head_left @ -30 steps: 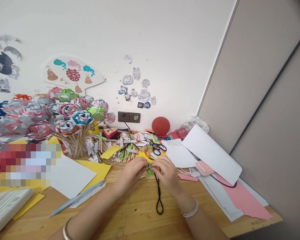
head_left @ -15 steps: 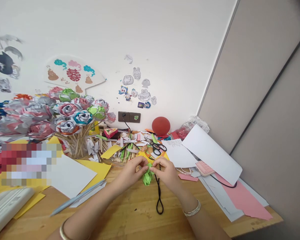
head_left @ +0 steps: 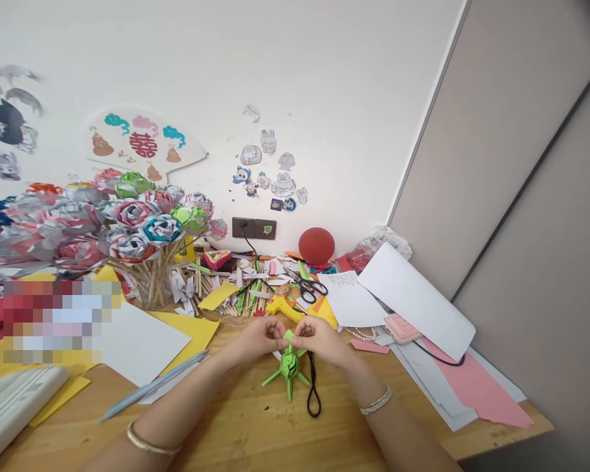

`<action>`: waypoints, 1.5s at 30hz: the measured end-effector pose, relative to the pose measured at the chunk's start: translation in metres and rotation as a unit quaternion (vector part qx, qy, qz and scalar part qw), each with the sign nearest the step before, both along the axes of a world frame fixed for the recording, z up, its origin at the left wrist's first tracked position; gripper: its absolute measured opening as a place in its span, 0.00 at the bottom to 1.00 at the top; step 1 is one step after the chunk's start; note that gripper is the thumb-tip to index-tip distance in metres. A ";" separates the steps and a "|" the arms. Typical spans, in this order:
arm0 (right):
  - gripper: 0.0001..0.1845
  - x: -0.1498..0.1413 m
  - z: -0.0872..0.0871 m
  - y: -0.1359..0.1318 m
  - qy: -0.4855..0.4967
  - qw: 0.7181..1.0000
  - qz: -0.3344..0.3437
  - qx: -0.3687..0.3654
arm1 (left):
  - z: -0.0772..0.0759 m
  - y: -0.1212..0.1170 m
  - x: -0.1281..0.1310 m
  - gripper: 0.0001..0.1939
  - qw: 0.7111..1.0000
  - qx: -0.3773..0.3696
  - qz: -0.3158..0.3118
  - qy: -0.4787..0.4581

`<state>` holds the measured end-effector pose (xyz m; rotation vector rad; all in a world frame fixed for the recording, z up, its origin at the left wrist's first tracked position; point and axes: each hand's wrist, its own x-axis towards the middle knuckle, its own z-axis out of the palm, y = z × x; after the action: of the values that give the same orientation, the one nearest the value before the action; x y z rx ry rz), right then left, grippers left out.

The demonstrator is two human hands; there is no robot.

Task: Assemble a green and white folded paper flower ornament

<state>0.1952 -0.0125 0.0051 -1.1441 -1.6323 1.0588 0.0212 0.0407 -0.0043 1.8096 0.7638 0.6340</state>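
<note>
A green folded-paper flower (head_left: 290,364) is held just above the wooden table (head_left: 236,419), with several narrow points sticking out around its layered middle. My left hand (head_left: 264,337) pinches its top flap from the left, thumb and fingertips together. From the other side, my right hand (head_left: 320,338) pinches the same flap, so the two sets of fingertips almost meet. A black cord loop (head_left: 314,393) lies beside the flower on the right. Behind my hands is a yellow glue gun (head_left: 284,307), and black-handled scissors (head_left: 309,288) lie beyond it.
At the left, paper flowers on sticks (head_left: 150,229) fill a clear container. A light-blue pen (head_left: 155,387) rests near white paper (head_left: 142,344). Paper scraps and sticks cover the back. A red round object (head_left: 316,246) stands by the wall; pink paper (head_left: 494,387) lies right.
The green paper flower has turned, so its layered middle and spread points now show. Both hands have shifted slightly onto its top flap, and the yellow glue gun behind is more exposed.
</note>
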 end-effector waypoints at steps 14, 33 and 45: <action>0.06 -0.003 -0.004 0.001 -0.009 0.999 -0.039 0.023 | 0.006 -0.005 0.001 0.11 0.999 0.009 0.040 0.024; 0.05 -0.002 0.001 -0.003 -0.084 0.995 -0.028 0.054 | 0.029 -0.017 -0.003 0.12 0.999 0.008 0.032 0.032; 0.06 -0.007 0.006 -0.009 -0.197 0.962 -0.023 0.189 | 0.016 -0.004 -0.005 0.19 0.998 -0.043 -0.030 -0.020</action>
<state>0.1883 -0.0215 0.0114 -1.1710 -1.9990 0.4709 0.0161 0.0366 0.0114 1.7294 0.6974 0.5885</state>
